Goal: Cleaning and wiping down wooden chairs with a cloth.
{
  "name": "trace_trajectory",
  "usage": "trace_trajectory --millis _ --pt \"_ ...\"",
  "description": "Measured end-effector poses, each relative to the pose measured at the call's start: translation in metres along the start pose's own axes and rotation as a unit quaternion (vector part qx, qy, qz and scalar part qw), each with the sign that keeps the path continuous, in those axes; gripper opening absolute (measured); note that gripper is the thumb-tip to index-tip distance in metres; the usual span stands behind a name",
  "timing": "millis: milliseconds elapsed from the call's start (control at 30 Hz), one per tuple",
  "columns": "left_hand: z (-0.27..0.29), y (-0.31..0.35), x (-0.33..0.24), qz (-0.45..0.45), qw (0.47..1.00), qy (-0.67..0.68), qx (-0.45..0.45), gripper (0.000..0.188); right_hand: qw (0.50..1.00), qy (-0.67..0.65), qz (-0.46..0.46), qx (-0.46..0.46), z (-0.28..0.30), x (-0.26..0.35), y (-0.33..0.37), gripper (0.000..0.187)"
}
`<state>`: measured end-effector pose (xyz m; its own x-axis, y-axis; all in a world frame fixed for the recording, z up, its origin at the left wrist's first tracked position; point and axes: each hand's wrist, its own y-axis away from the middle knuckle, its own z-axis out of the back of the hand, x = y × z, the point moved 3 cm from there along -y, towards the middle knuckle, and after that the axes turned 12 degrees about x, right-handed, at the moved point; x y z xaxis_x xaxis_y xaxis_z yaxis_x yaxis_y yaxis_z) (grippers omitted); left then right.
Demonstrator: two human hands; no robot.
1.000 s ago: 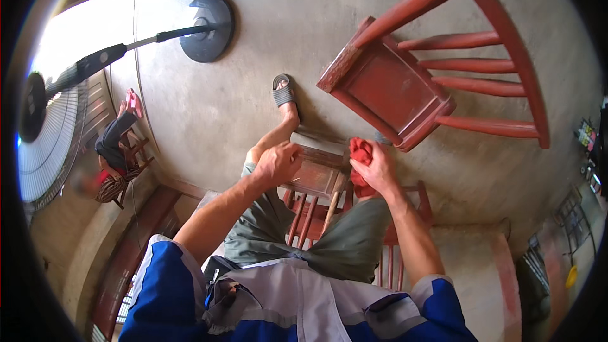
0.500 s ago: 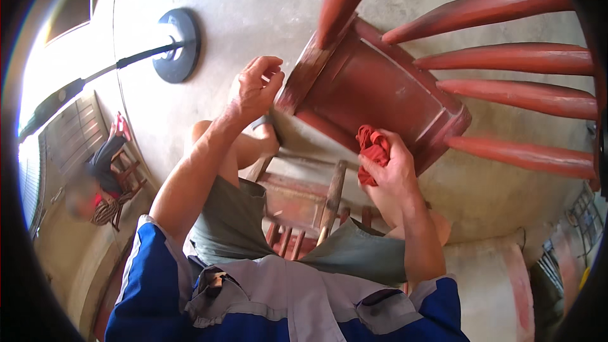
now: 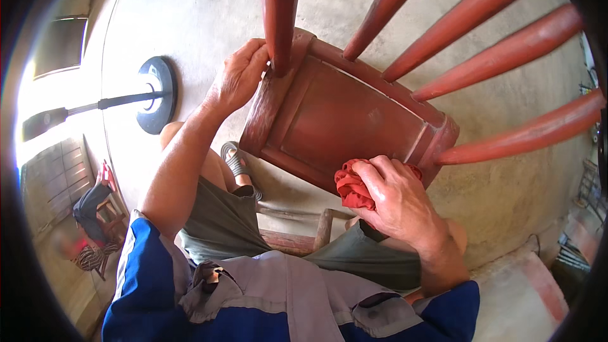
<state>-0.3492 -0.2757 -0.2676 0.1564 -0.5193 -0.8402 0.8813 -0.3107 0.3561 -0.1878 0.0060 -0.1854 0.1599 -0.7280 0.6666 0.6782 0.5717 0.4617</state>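
A red-brown wooden chair lies tilted in front of me, its panelled seat facing up and its long round spindles fanning up and to the right. My left hand is closed on the chair's left corner, at the foot of the nearest thick post; its fingertips are partly hidden behind that post. In my right hand is a bunched red cloth, pressed at the near edge of the seat. The wood of the left seat rail looks worn.
Under my legs is a low wooden stool. A black round-based stand is on the concrete floor at left. Farther left, another person sits on a chair. Metal racks are at the far right.
My left hand has gone from hovering beside the chair to gripping its corner post. The chair has turned, its spindles swinging upward. My right hand and the cloth have come slightly nearer.
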Motion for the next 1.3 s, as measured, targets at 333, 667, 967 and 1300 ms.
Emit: trace_trajectory --millis 333,667,967,1300 --pt "-0.016 0.044 0.009 -0.109 0.971 -0.208 -0.046 0.052 0.998 0.064 -0.006 0.004 -0.037 0.018 0.006 0.055" --pt "-0.085 0.037 0.100 -0.251 0.918 -0.278 -0.130 0.013 0.987 0.109 -0.058 -0.104 -0.072 0.031 -0.016 0.051" --pt "-0.073 0.108 0.075 0.013 0.997 -0.012 -0.072 0.060 0.953 0.043 -0.120 -0.274 -0.065 0.027 0.028 0.051" --pt "-0.097 0.136 0.066 0.011 0.994 -0.019 -0.105 0.055 0.791 -0.073 -0.341 -0.502 -0.051 -0.112 0.059 0.047"
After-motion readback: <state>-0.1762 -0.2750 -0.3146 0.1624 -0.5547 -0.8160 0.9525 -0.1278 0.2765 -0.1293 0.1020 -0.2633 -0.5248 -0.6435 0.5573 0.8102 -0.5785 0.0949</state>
